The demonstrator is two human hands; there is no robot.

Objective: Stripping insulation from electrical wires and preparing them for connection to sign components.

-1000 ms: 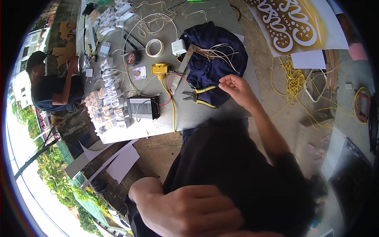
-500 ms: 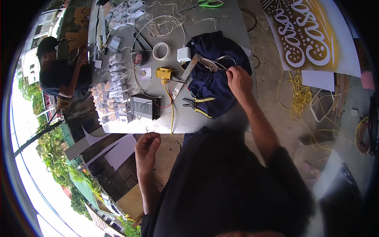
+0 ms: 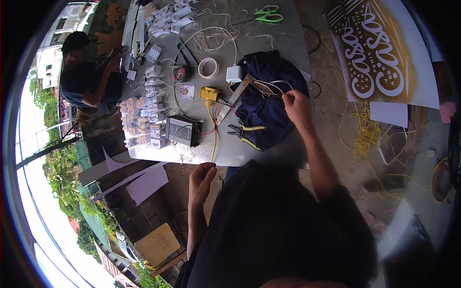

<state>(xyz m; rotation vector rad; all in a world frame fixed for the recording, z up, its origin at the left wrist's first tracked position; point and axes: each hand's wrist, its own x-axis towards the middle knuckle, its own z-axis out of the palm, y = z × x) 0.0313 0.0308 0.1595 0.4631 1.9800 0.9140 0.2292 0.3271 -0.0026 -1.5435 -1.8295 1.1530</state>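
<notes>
My right hand (image 3: 297, 106) is closed, its fingertips pinching thin white wires (image 3: 272, 87). The wires loop over a dark blue cloth (image 3: 281, 69) bunched on the metal table (image 3: 261, 26). By the table's near edge, my left hand (image 3: 201, 181) has its thumb and fingers drawn together; I cannot make out anything between them. On the cloth's near left side lie yellow-handled pliers (image 3: 246, 132). A flat metal strip (image 3: 235, 101) slants against the cloth. Left of it sits a yellow socket block (image 3: 209, 93) with a cord, beside a white box (image 3: 234, 73).
A power supply (image 3: 183, 131), a tape roll (image 3: 208, 68) and rows of small channel letters (image 3: 144, 122) cover the table's left. Green scissors (image 3: 269, 14) lie at the far side. A person (image 3: 89, 74) works at far left. Yellow cord (image 3: 367, 127) tangles on the right floor.
The view has shifted, so the table sits further right and lower. My right hand stays at the wires, and my left hand stays by the near edge.
</notes>
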